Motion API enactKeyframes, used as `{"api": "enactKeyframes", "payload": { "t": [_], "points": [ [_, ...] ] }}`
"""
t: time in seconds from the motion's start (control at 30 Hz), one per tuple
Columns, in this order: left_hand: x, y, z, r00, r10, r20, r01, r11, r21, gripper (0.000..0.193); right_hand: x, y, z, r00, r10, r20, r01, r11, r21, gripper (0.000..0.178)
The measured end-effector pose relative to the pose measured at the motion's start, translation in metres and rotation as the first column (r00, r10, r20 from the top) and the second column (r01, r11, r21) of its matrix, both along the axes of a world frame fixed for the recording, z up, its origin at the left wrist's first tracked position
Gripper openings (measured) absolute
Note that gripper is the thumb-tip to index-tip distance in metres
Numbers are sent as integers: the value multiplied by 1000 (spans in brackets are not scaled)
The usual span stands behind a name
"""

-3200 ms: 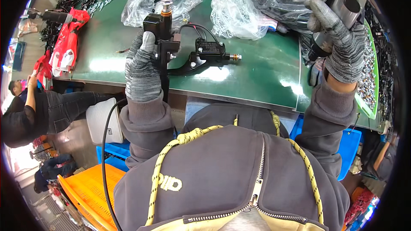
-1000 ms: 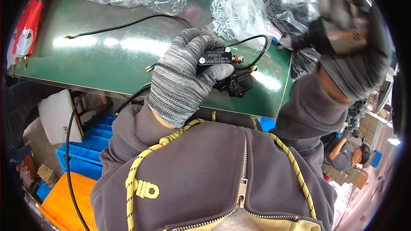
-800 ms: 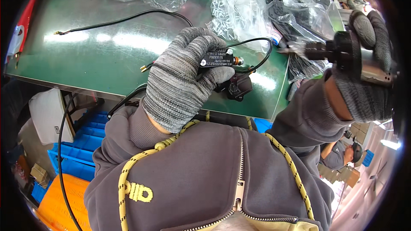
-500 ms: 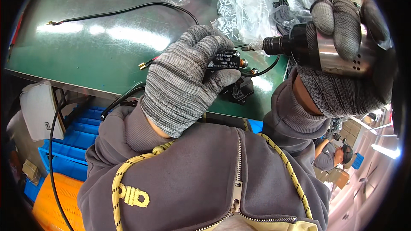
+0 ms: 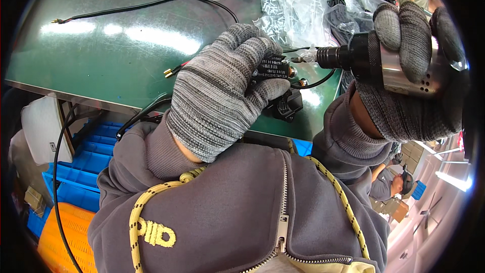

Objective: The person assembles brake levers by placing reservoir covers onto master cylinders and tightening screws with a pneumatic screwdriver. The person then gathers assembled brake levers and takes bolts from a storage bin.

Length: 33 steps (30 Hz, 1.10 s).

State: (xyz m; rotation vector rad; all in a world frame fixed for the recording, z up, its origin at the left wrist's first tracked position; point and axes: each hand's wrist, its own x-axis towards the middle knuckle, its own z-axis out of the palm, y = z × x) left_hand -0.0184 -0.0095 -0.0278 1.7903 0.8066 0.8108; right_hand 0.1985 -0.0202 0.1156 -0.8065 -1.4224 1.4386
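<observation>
My left hand [image 5: 214, 88], in a grey striped knit glove, is closed around a small black box with white print [image 5: 273, 66]. Metal screw terminals stick out of the box's right side. A power screwdriver [image 5: 371, 63] with a black nose and silver body lies level in my gloved right hand [image 5: 411, 43]. Its bit [image 5: 299, 59] points left at the upper terminal; whether they touch I cannot tell. Below my left fingertips, a black moulded part [image 5: 287, 105] rests on the green table [image 5: 126, 65]. Part of the box is hidden by my left fingers.
A black cable [image 5: 151, 3] with bare ends runs across the table. Clear plastic bags [image 5: 295, 10], one full of screws, lie at the back. Red and black leads [image 5: 174, 71] end beside my left hand. Blue crates [image 5: 76, 187] and an orange crate [image 5: 65, 237] stand at lower left.
Both hands, the black box and the screwdriver appear slightly further right and lower in the picture. The bit still points at the upper terminal, and both grips are the same.
</observation>
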Motion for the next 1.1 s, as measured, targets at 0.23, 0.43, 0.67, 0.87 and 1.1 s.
{"api": "enactKeyframes", "payload": {
  "t": [0.23, 0.43, 0.67, 0.87, 1.1],
  "points": [
    [-1, 0, 2, 1000, 0, -4, 0, 1000, 18, 41, -2, 1, -1, 1000, 11, 3, -11, 1000, -13, 45],
    [0, 0, 0, 999, -23, 33, 23, 1000, -17, 42, -5, 1, -1, 1000, 9, 6, -9, 1000, -13, 46],
    [-1, -1, 2, 1000, -2, 2, 2, 1000, 19, 41, -8, 3, -3, 1000, 12, 13, -12, 1000, -22, 46],
    [0, 0, 2, 1000, -2, 29, 2, 1000, -14, 42, -13, 2, -2, 999, 19, 26, -18, 999, -49, 47],
    [0, 1, 2, 999, 1, 32, -1, 1000, 4, 42, 9, 12, -7, 980, 169, 100, -178, 980, 88, 59]
  ]
}}
